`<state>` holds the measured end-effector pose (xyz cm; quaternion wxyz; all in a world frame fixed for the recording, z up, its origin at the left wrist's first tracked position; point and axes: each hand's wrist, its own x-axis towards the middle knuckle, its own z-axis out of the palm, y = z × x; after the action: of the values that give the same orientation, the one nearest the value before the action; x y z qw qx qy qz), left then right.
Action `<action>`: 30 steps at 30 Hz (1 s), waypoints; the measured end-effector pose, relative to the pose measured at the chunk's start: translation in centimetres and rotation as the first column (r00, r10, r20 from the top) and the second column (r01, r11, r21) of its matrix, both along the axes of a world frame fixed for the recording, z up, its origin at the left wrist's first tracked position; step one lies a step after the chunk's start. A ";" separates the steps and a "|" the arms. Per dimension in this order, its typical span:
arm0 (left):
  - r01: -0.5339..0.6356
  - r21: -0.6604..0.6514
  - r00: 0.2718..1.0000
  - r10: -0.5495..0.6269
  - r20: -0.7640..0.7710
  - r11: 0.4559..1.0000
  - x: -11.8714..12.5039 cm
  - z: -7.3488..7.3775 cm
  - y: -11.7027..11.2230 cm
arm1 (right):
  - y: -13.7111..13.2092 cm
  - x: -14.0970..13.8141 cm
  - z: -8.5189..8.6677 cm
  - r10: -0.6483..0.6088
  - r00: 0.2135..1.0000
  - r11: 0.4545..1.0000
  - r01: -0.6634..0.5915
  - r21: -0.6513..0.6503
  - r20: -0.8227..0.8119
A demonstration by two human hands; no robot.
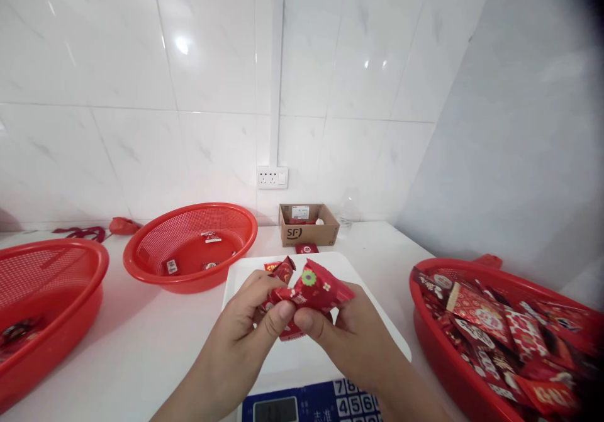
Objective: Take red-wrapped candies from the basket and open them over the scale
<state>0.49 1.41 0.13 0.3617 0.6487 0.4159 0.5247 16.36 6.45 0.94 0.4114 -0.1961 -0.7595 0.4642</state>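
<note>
Head view: left grip point(248, 321) and right grip point(355, 329) pinch red packets point(317, 287) above the scale point(293, 366); uneven pressure could let one drop.

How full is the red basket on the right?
Looks full: wrapped packets are heaped about level with the red basket's near-left rim.

Left hand point(243, 326) and right hand point(355, 329) are bare. Left forearm point(198, 384) and right forearm point(394, 375) are bare too, out to frame edge. Wrists look slim, forearms taper smoothly. Left thumbnail point(285, 309) is short, rounded.
</note>
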 end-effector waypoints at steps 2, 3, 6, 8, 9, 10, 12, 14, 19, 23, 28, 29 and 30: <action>0.024 0.004 1.000 -0.024 0.009 1.000 0.1 -0.1 0.0 | -0.1 -0.1 -0.1 -0.017 1.000 1.000 0.017 0.019 0.004; 0.033 0.000 0.999 -0.033 0.013 0.999 0.2 -0.1 -0.1 | -0.1 -0.2 -0.1 -0.024 1.000 1.000 0.024 0.021 -0.001; 0.064 -0.055 0.998 -0.063 0.025 0.996 0.3 0.0 -0.3 | -0.3 -0.4 -0.3 -0.004 0.999 0.999 0.006 0.036 -0.054; 0.089 -0.104 0.996 -0.087 0.026 0.991 0.2 0.1 -0.4 | -0.4 -0.4 -0.3 0.008 0.996 0.997 -0.001 0.081 -0.092; 0.097 -0.119 0.995 -0.095 0.022 0.988 0.2 0.1 -0.5 | -0.5 -0.3 -0.3 0.006 0.994 0.994 0.006 0.106 -0.107; 0.104 -0.127 0.995 -0.103 0.018 0.986 0.2 0.1 -0.5 | -0.6 -0.3 -0.4 -0.002 0.993 0.992 0.018 0.125 -0.121; 0.118 -0.132 0.993 -0.117 0.017 0.984 0.1 0.2 -0.5 | -0.7 -0.1 -0.5 -0.014 0.991 0.991 0.032 0.133 -0.135; 0.124 -0.135 0.992 -0.121 0.025 0.983 0.1 0.1 -0.5 | -0.7 0.1 -0.5 0.000 0.993 0.997 0.010 0.083 -0.120; 0.087 -0.097 0.996 -0.084 0.035 0.991 0.2 0.1 -0.5 | 0.0 0.3 -0.1 0.062 0.996 0.998 -0.063 -0.008 -0.070; 0.011 -0.102 0.999 -0.006 0.050 0.995 0.5 0.3 -0.7 | 0.1 0.6 0.4 -0.005 0.996 0.997 0.013 0.080 -0.094; 0.161 -0.134 0.982 -0.145 0.117 0.978 0.9 0.5 -0.8 | -0.6 0.8 0.6 0.003 0.998 0.995 0.003 0.103 -0.056; 0.193 -0.138 0.975 -0.174 0.136 0.972 0.9 0.4 -0.8 | -0.7 0.8 0.6 0.000 0.999 0.995 0.005 0.096 -0.052; 0.207 -0.137 0.972 -0.187 0.145 0.969 0.9 0.4 -0.8 | -0.7 0.7 0.6 -0.002 0.999 0.997 0.006 0.082 -0.047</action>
<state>1.37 0.60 0.51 0.4869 0.6218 0.3632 0.4944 17.04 5.74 1.50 0.4378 -0.1695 -0.7677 0.4362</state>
